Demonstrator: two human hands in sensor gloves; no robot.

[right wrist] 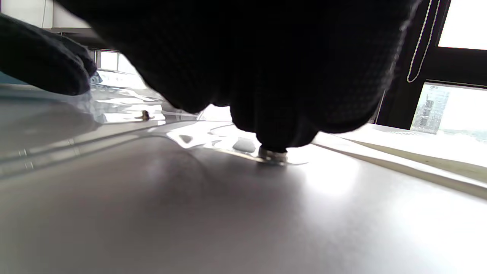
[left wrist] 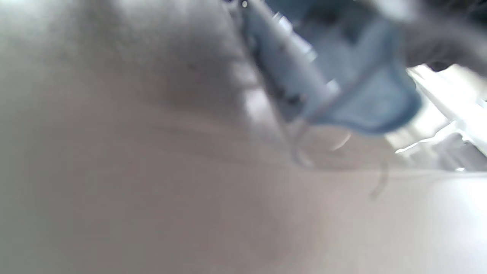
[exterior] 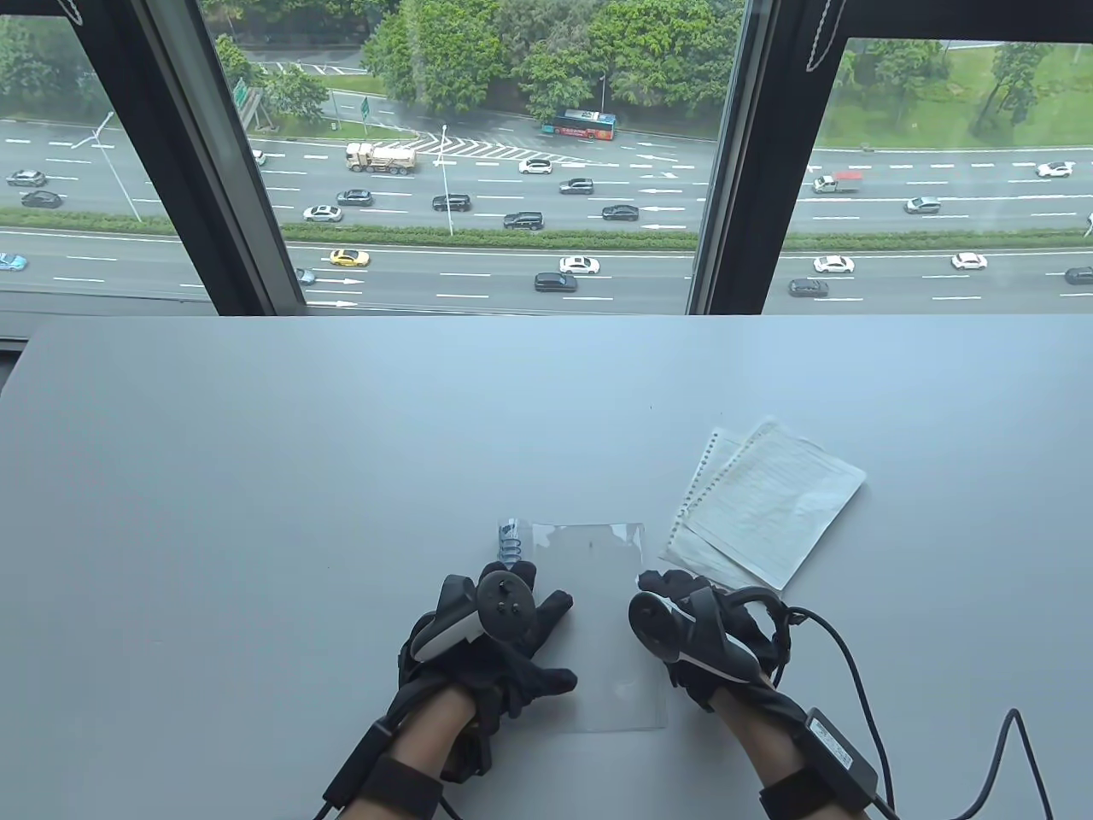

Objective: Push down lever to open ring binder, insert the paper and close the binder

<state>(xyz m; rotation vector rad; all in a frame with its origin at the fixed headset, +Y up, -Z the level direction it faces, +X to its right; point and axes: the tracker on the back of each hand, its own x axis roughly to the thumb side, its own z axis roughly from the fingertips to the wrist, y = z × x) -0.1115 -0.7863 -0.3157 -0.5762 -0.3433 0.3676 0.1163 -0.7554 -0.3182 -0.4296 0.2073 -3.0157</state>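
A transparent ring binder (exterior: 602, 598) lies flat on the table, its metal rings (exterior: 510, 542) along its left side. My left hand (exterior: 499, 628) rests on that spine side with the fingers spread. The left wrist view is blurred and shows the ring mechanism (left wrist: 289, 80) and a blue part (left wrist: 376, 102) close up. My right hand (exterior: 683, 628) sits at the binder's right edge with curled fingers; its fingertips (right wrist: 272, 142) come down on the cover's edge (right wrist: 228, 146). A loose stack of punched paper (exterior: 768, 504) lies just beyond my right hand.
The grey table (exterior: 256, 512) runs to a window at the far edge. A cable and a small box (exterior: 841, 752) trail from my right wrist near the front edge.
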